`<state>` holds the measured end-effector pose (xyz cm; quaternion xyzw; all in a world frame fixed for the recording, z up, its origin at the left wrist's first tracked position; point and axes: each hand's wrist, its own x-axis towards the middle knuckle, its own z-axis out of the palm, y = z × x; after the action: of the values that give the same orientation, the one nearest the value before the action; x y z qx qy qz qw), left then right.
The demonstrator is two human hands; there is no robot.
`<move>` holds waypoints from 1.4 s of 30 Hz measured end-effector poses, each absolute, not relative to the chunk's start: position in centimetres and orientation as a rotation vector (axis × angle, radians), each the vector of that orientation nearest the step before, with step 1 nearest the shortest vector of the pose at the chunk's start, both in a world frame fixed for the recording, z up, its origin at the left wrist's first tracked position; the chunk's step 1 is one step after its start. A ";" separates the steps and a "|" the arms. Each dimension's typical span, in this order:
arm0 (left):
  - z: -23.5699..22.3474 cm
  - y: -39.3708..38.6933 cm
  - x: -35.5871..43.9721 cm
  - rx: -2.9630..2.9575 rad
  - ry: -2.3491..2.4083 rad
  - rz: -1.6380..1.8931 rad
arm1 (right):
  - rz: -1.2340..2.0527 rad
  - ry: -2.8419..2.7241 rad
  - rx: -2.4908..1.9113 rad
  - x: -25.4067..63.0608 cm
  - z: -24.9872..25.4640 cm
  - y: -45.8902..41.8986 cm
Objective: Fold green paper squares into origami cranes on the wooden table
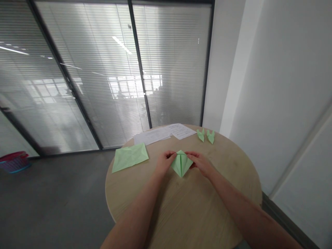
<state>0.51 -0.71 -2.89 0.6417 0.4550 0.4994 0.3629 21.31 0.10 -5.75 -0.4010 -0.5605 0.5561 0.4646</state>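
A piece of folded green paper (178,165), shaped like a diamond with a crease down its middle, is held over the round table. My left hand (166,162) pinches its upper left edge between thumb and fingers. On the other side, my right hand (201,162) grips the upper right edge, its thumb on the front and fingers partly hidden behind. The paper's point faces toward me. To the left lies a green paper sheet (130,157) with crease marks. Two small folded green paper figures (200,135) stand near the far right edge.
White printed sheets (155,135) overlap at the back of the wooden table (192,211). Beyond it rises a glass partition (171,62) with blinds. A white wall (287,103) is on the right. A red and blue basket (15,163) sits on the floor at far left.
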 end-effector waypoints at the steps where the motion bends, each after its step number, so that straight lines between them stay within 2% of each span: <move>1: -2.9 -0.7 0.5 1.651 1.174 1.286 | 1.373 -1.387 -0.984 21.3 -5.7 0.1; 15: -3.3 -0.2 0.6 1.602 1.183 1.426 | 1.322 -1.336 -0.971 21.2 -5.5 -0.1; 22: -3.2 0.0 0.6 1.836 1.285 1.261 | 1.233 -1.428 -0.954 21.0 -5.3 -0.3; 31: -3.1 -0.5 0.6 1.879 1.404 1.210 | 0.958 -1.639 -0.997 20.4 -6.7 0.3; 42: -3.1 -0.7 0.8 1.870 1.402 1.278 | 1.057 -1.612 -0.946 20.2 -6.1 -0.4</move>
<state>0.78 -0.73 -3.09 0.6821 0.5113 0.4661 0.2368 20.21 -0.36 -6.07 -0.3871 -0.6599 0.4326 0.4770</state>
